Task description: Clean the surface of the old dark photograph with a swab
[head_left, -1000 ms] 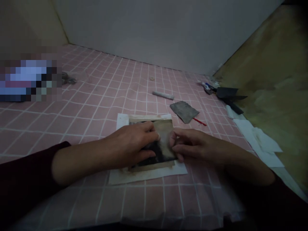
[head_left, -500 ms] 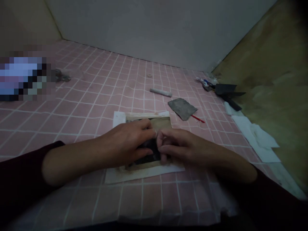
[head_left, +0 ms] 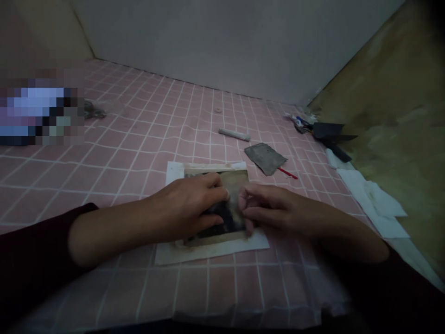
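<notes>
A dark old-looking picture [head_left: 232, 223] with brownish edges lies on a white paper sheet [head_left: 212, 253]. My left hand [head_left: 189, 202] rests on the picture's left and middle, thumb and fingers apart, and covers much of it. Over the right edge of the picture is my right hand [head_left: 269, 204], its fingers curled in toward the thumb. Whatever those fingers may hold is hidden and blurred. Small gaps separate the fingertips of the two hands.
Beyond the sheet lie a grey flat piece [head_left: 266, 157], a thin red stick [head_left: 288, 173], a pale grey rod [head_left: 234, 134] and a small ring [head_left: 218, 110]. Dark-bladed tools [head_left: 330, 132] and white papers [head_left: 382, 199] line the right wall. A blurred-out device [head_left: 38, 106] stands left.
My right hand has moved right, away from my left, uncovering more of the picture's middle. My left hand stays on the picture. The whole view has shifted slightly.
</notes>
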The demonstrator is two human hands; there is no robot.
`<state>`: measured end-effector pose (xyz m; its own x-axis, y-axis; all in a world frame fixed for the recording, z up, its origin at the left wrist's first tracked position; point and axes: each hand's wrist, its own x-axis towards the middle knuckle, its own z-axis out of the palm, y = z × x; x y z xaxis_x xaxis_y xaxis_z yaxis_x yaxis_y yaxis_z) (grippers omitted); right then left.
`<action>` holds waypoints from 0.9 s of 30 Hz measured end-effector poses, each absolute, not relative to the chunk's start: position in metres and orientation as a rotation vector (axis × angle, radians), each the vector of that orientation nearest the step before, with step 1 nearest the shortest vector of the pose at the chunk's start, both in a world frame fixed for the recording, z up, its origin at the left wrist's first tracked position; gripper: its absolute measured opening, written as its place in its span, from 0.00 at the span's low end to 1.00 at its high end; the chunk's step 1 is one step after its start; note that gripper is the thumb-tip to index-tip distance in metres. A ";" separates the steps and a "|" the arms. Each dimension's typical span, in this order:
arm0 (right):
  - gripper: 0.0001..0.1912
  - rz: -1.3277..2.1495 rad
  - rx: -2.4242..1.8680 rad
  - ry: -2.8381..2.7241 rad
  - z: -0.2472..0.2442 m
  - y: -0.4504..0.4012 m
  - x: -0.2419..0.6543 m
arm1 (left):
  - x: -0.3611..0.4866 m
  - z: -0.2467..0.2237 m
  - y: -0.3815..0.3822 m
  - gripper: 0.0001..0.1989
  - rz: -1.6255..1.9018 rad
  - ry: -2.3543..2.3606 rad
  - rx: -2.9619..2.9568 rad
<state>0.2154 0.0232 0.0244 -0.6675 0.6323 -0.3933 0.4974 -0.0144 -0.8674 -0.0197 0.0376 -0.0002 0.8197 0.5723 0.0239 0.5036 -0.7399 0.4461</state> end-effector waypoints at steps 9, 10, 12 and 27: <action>0.02 1.744 -1.206 -2.073 0.021 0.023 0.210 | -0.020 -0.001 0.039 0.12 0.233 0.811 2.571; 0.02 1.751 -1.224 -2.069 0.020 0.023 0.212 | -0.020 -0.001 0.039 0.12 0.226 0.815 2.571; 0.02 1.771 -1.288 -2.054 0.020 0.024 0.217 | -0.020 0.000 0.038 0.12 0.208 0.811 2.574; 0.05 1.904 -1.283 -1.982 0.026 0.025 0.219 | -0.020 -0.002 0.038 0.12 0.230 0.795 2.580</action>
<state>0.2186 0.0249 0.0256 -0.6375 0.6191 -0.4587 0.4833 -0.1424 -0.8638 -0.0204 0.0382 -0.0019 0.8218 0.5689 0.0315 0.4978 -0.7438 0.4461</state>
